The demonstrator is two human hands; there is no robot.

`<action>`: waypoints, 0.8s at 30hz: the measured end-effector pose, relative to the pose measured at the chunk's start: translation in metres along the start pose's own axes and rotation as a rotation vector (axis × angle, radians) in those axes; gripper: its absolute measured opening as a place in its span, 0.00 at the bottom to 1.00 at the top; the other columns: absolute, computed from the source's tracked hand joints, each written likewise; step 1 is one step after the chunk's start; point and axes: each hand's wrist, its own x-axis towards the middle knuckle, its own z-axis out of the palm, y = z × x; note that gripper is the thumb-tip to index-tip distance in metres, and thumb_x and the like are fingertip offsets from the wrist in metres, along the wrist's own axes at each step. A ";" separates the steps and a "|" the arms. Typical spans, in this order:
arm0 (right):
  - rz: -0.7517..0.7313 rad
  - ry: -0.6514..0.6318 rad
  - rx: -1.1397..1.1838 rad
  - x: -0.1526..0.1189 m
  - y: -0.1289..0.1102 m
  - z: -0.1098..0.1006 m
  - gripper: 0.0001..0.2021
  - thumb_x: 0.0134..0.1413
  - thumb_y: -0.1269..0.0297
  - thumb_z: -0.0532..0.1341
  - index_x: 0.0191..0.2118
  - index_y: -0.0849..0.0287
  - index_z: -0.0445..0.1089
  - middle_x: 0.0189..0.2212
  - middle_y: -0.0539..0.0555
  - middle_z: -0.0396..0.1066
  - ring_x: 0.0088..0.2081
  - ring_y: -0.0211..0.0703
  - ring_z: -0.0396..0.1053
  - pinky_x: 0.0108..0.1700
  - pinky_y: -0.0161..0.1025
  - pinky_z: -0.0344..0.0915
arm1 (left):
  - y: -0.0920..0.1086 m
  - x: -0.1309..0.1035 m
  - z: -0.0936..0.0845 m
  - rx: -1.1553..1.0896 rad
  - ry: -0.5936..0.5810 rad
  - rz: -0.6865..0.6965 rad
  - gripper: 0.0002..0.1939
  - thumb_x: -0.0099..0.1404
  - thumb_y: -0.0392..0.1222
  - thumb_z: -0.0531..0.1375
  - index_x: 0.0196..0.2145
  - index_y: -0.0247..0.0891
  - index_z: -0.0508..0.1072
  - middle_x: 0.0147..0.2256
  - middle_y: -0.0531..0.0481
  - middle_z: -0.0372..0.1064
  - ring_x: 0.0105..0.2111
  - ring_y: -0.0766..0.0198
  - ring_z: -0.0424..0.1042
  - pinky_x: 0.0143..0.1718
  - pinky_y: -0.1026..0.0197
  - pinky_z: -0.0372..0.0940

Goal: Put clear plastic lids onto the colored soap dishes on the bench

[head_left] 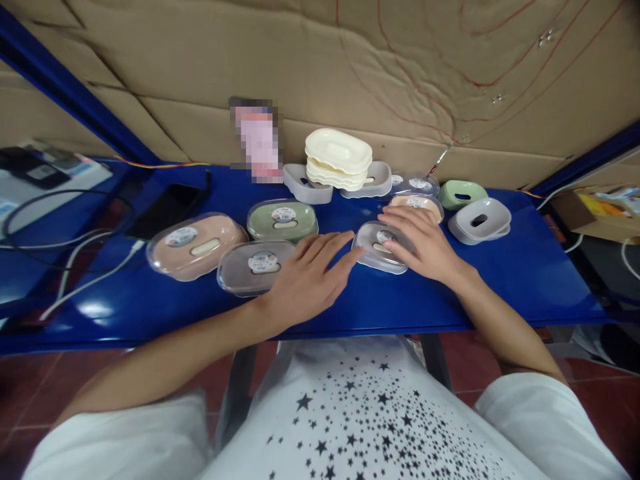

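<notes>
My right hand (423,243) lies with fingers spread on a grey lidded plastic box (367,248) that has a clear cover and a round sticker. My left hand (315,277) is stretched out, its fingertips close to that box's left edge; whether they touch it I cannot tell. Partly behind my left hand sits another grey box (235,267) with a clear cover. A green covered box (260,223) and a pink covered box (173,260) are farther left. Just beyond my right hand is a peach covered box (433,208), partly hidden by the fingers.
Cream lids (340,150) are stacked across two grey trays (313,192) at the back. To the right stand a green tray (453,193) and grey trays (493,223). A phone (170,207) and a white cable (100,287) lie left. Cardboard (175,67) walls the back of the blue table (540,280).
</notes>
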 end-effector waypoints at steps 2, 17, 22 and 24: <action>-0.010 0.044 -0.053 0.020 0.000 -0.004 0.21 0.75 0.52 0.57 0.66 0.52 0.71 0.65 0.59 0.73 0.66 0.58 0.69 0.68 0.58 0.61 | 0.002 -0.003 0.008 -0.017 -0.043 0.051 0.18 0.74 0.33 0.58 0.60 0.36 0.72 0.60 0.37 0.74 0.57 0.48 0.75 0.59 0.45 0.70; -0.046 0.129 -0.213 0.093 0.007 -0.002 0.13 0.75 0.52 0.60 0.52 0.53 0.76 0.52 0.56 0.81 0.55 0.52 0.74 0.58 0.53 0.66 | 0.012 -0.006 0.008 -0.072 -0.030 0.148 0.15 0.76 0.39 0.62 0.57 0.36 0.74 0.56 0.39 0.75 0.53 0.52 0.76 0.54 0.49 0.73; -0.202 0.068 -0.106 -0.031 -0.060 -0.016 0.10 0.69 0.65 0.67 0.53 0.57 0.77 0.48 0.54 0.83 0.52 0.47 0.77 0.56 0.50 0.67 | 0.019 -0.027 -0.016 -0.112 0.131 0.108 0.25 0.68 0.33 0.69 0.61 0.39 0.72 0.60 0.39 0.72 0.63 0.47 0.69 0.64 0.44 0.69; -0.216 0.033 -0.074 -0.067 -0.081 -0.005 0.08 0.69 0.67 0.67 0.52 0.57 0.78 0.47 0.52 0.83 0.51 0.45 0.77 0.56 0.48 0.67 | 0.026 -0.041 -0.011 -0.128 -0.003 0.127 0.22 0.70 0.35 0.68 0.59 0.40 0.73 0.61 0.39 0.72 0.64 0.45 0.69 0.65 0.41 0.67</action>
